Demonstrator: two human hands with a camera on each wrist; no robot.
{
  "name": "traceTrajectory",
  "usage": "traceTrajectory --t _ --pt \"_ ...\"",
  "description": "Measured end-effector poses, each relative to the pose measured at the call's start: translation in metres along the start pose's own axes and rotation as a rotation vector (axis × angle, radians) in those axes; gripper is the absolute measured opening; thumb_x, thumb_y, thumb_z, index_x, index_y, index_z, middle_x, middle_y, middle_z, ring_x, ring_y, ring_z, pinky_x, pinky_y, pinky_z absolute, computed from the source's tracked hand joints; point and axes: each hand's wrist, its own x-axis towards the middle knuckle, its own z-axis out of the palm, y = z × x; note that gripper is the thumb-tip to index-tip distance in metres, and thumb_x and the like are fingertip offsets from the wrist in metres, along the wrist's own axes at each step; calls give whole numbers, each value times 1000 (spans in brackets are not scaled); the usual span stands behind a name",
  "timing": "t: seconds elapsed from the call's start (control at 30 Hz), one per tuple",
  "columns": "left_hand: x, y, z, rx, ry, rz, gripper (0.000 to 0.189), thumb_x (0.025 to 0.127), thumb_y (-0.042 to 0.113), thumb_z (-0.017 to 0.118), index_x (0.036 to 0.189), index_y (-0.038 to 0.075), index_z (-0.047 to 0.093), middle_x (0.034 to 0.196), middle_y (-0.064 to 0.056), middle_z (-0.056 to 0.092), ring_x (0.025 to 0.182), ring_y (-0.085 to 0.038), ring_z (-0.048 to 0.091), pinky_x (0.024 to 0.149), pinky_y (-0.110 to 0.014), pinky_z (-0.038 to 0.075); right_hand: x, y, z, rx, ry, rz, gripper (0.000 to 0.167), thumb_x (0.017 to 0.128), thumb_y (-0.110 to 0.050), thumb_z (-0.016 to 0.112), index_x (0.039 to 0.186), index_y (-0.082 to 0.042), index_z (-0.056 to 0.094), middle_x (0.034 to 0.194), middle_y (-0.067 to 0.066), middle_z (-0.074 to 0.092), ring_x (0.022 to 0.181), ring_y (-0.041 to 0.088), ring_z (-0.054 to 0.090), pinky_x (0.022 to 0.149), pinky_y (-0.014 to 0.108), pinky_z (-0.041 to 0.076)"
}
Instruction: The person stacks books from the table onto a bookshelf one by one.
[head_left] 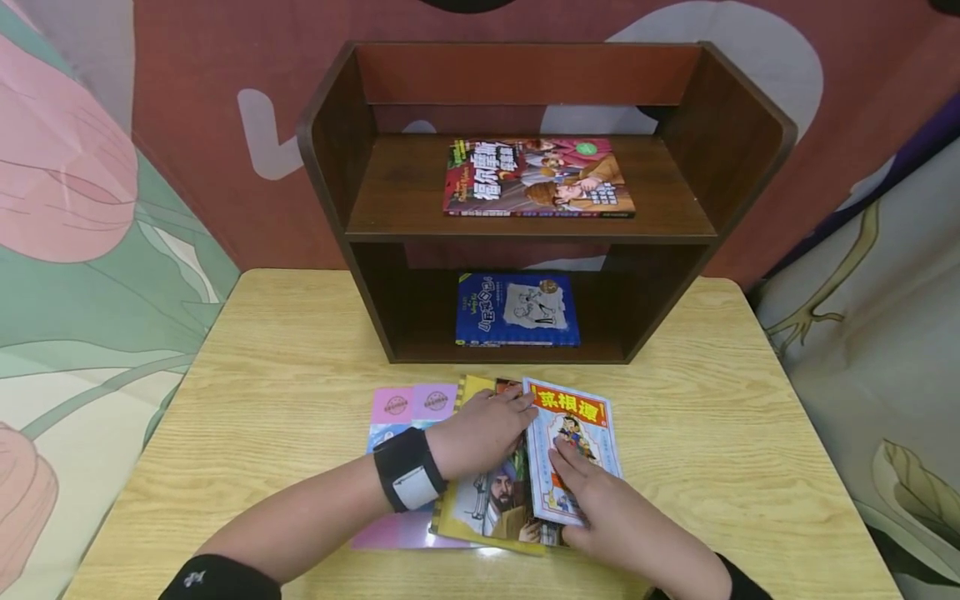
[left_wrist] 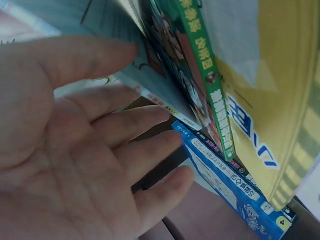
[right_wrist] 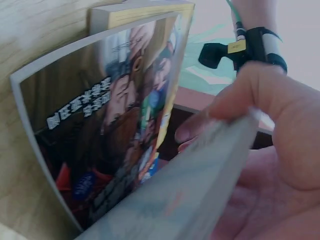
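Observation:
In the head view, a light-blue comic book with a red title band lies over a dark illustrated book and a yellow-edged book. My right hand has its fingers on the comic's cover; in the right wrist view, thumb and fingers grip the comic, which tilts up from the dark cover. My left hand reaches across the stack, its fingertips by the comic's left edge. In the left wrist view its fingers are extended near the comic's spine, beside a green-spined book.
Pink and purple booklets lie partly under the stack's left side. Behind stands a brown two-tier shelf. One colourful book lies on its upper tier, a blue book on the lower. The wooden table extends to both sides.

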Motion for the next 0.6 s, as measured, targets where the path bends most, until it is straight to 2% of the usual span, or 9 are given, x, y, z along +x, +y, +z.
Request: traceTrajectory --t 0.13,0.3,0.43,0.6 --pt "3 1 -2 20 58 17 43 99 31 46 136 11 51 143 -7 47 136 -25 40 109 -43 36 -2 -4 -2 -61 75 -17 68 76 -10 64 138 6 42 146 20 40 132 33 43 103 47 41" --pt "6 0 -2 32 85 15 41 98 29 46 133 10 54 140 -8 51 132 -25 45 108 -43 38 -3 -5 -4 -137 183 -48 63 72 5 60 134 5 49 141 17 48 127 30 49 101 43 44" --pt "7 -3 -2 -16 80 -7 39 96 23 50 133 10 55 140 -8 51 132 -24 45 108 -43 38 -4 -5 -7 -171 283 -115 64 69 12 57 131 2 54 136 13 55 121 27 55 96 40 48" --pt "4 -13 -3 -105 70 -14 47 91 14 56 137 11 50 144 -6 46 135 -22 41 111 -44 32 -7 -6 -16 -132 345 -208 60 74 11 63 132 -5 55 136 7 55 120 24 57 93 40 50"
